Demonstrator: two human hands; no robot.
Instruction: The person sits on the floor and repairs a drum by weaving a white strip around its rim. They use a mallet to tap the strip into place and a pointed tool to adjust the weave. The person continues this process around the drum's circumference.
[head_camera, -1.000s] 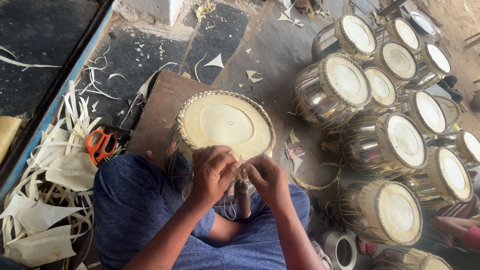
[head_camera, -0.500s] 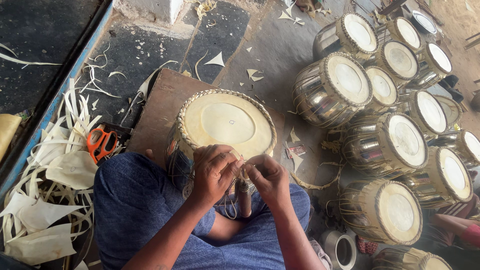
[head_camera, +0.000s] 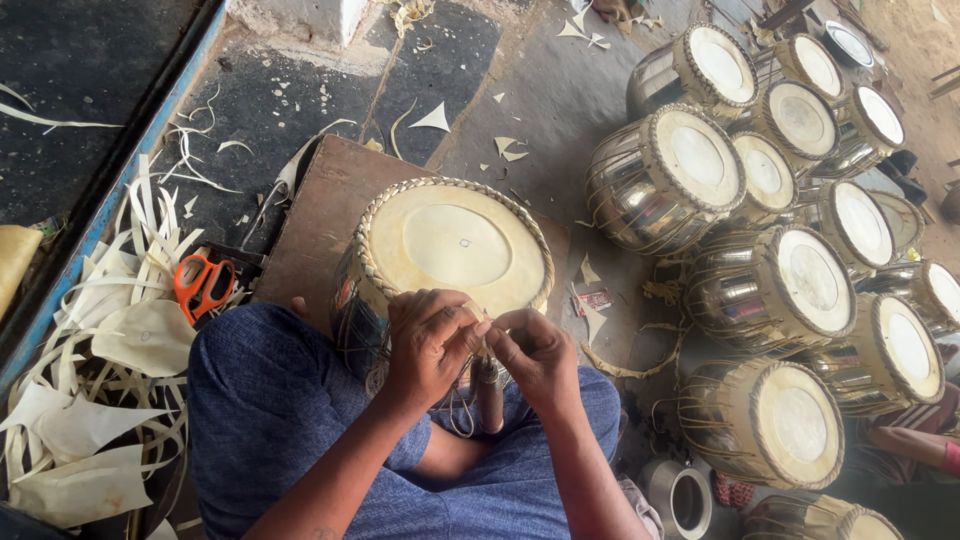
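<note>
Pinching a thin lacing strip (head_camera: 481, 335) at the drum's (head_camera: 455, 245) near rim, left hand (head_camera: 430, 340) and right hand (head_camera: 535, 350) meet fingertip to fingertip.

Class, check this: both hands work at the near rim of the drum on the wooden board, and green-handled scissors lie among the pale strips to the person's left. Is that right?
Not quite: the scissors have orange handles, not green, as the head view shows. The rest holds: the left hand and right hand work at the drum rim, on the wooden board.

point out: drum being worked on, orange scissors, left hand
drum (head_camera: 455, 240), head view, middle of its pale skin.
orange scissors (head_camera: 203, 283), head view, on the handles.
left hand (head_camera: 430, 340), head view, back of the hand.
</note>
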